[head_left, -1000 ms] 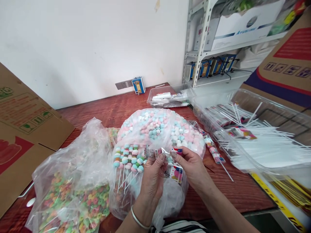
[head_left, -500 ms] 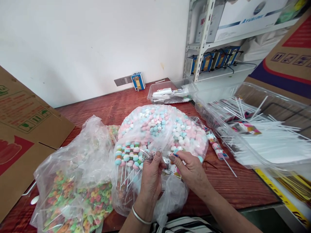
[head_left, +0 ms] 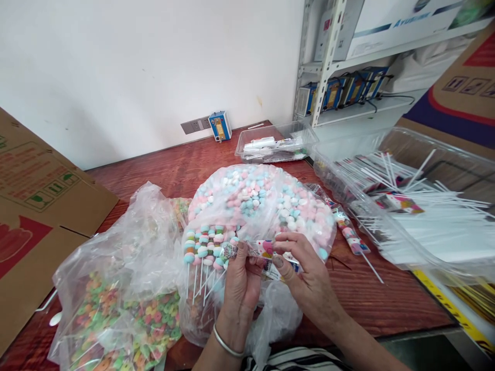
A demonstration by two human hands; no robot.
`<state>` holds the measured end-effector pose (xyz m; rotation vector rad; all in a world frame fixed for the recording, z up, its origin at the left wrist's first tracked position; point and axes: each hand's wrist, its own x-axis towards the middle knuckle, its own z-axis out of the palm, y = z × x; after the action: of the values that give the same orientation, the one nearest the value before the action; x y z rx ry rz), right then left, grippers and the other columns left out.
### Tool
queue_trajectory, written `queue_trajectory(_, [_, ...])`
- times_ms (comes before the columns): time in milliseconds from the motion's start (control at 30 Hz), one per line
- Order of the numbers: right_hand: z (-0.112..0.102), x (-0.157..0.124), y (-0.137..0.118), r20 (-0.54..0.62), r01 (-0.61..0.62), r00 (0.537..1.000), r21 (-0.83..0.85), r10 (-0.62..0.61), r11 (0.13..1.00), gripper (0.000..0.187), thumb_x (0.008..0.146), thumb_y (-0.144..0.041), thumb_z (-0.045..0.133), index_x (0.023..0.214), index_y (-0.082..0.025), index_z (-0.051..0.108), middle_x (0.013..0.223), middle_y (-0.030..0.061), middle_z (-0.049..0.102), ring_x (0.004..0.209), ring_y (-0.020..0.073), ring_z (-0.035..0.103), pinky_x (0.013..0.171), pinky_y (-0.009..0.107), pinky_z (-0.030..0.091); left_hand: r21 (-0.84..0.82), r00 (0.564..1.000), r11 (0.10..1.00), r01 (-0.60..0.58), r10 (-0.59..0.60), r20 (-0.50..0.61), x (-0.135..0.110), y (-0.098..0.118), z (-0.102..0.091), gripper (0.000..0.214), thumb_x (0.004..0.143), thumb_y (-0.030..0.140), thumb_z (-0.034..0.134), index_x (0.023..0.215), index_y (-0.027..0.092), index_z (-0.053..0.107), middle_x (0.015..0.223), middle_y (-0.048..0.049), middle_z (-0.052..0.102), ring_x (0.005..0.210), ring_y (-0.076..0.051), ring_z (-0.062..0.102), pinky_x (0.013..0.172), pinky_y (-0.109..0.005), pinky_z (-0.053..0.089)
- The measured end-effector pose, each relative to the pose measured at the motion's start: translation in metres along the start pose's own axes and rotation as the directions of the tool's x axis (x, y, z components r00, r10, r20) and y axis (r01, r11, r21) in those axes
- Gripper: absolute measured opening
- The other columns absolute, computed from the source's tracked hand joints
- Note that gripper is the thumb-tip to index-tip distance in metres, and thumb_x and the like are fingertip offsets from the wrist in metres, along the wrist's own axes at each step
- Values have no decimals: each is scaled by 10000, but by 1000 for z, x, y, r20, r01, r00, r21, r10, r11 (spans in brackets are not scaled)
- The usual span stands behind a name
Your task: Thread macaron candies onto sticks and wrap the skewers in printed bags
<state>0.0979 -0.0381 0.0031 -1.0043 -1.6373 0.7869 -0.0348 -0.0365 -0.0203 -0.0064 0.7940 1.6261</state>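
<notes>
Both of my hands are at a clear printed candy wrapper (head_left: 264,248), over the big bag of pastel candies. Thumb and fingers of my left hand (head_left: 243,281) pinch its left part. At its right end, the thumb and fingertips of my right hand (head_left: 307,270) close around it. A second printed wrapper (head_left: 292,265) lies below my right fingers, partly hidden. Several candy skewers (head_left: 204,247) with white sticks rest on the plastic bag (head_left: 266,206) of pink, blue and white candies, left of my hands.
A bag of ring-shaped candies (head_left: 116,309) lies left, beside a cardboard box (head_left: 46,180). To the right are a wrapped candy skewer (head_left: 353,237) and a clear bin (head_left: 386,226) of white sticks. A smaller clear tray (head_left: 276,154) and a blue device (head_left: 220,127) stand behind.
The wrapper now stretches flatter between my hands, showing more of its pink print. My right hand has shifted slightly right and its fingers have loosened from their tight pinch.
</notes>
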Motion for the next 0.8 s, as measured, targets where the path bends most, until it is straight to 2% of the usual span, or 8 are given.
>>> queue_trajectory(167, [7, 2, 2, 194, -39, 981, 48, 29, 998, 75, 887, -265, 638, 953, -233, 656, 1164, 74, 612, 1085, 224, 592, 929, 341, 493, 75, 999, 996, -45, 46, -3, -3, 2, 0, 313, 641, 238, 863, 763, 158, 587, 613, 65, 580, 489, -47, 522, 467, -154, 428])
queue_trajectory(300, [1, 6, 7, 423, 55, 905, 2, -51, 998, 163, 901, -145, 577, 1017, -235, 649, 1099, 61, 646, 1031, 203, 612, 878, 319, 508, 74, 996, 994, 74, -70, -56, -3, 13, -1, 315, 649, 217, 852, 714, 152, 551, 517, 91, 496, 395, -22, 419, 404, -143, 365])
queue_trajectory(367, [-3, 6, 11, 474, 125, 876, -52, -86, 991, 202, 932, -122, 501, 991, -225, 665, 1086, 69, 664, 1025, 209, 617, 885, 344, 502, 90, 993, 989, 114, -110, -53, -3, 16, -2, 321, 648, 214, 851, 702, 150, 540, 491, 97, 465, 377, -17, 386, 389, -138, 341])
queue_trajectory(467, [-3, 5, 12, 446, 130, 890, -52, -93, 990, 215, 917, -144, 534, 1072, -217, 664, 1235, 97, 629, 1129, 234, 594, 952, 386, 481, 120, 995, 991, 60, -51, -80, -3, 15, -2, 339, 624, 217, 866, 741, 150, 556, 518, 93, 481, 393, -19, 396, 394, -135, 337])
queue_trajectory(567, [3, 1, 10, 362, -13, 932, 77, -15, 997, 299, 870, -228, 647, 1169, -232, 644, 1381, 99, 551, 1242, 243, 539, 1032, 389, 445, 172, 996, 984, -38, 52, -78, -5, 8, 0, 356, 622, 273, 873, 761, 153, 568, 554, 83, 498, 430, -31, 428, 421, -147, 354])
queue_trajectory(667, [11, -1, 12, 193, -182, 970, 187, 146, 965, 157, 915, -297, 597, 990, -227, 717, 1234, 81, 654, 1139, 224, 606, 1007, 377, 457, 254, 994, 962, -103, 105, 7, -9, 2, 1, 312, 667, 302, 845, 766, 155, 590, 579, 67, 525, 469, -43, 453, 462, -162, 376])
queue_trajectory(733, [15, -3, 16, 112, -260, 965, 255, 238, 932, 189, 934, -286, 560, 939, -228, 740, 1192, 70, 679, 1116, 215, 613, 997, 365, 454, 308, 994, 946, -105, 89, 66, -12, 0, 1, 279, 696, 312, 824, 804, 152, 622, 590, 57, 542, 497, -53, 474, 498, -171, 398])
queue_trajectory(800, [16, -5, 22, 96, -307, 952, 346, 292, 887, 192, 924, -281, 573, 973, -241, 754, 1234, 55, 669, 1168, 219, 585, 1012, 355, 440, 334, 993, 937, -105, 80, 88, -13, 1, 0, 281, 691, 308, 826, 839, 153, 644, 601, 54, 554, 524, -61, 494, 530, -179, 419])
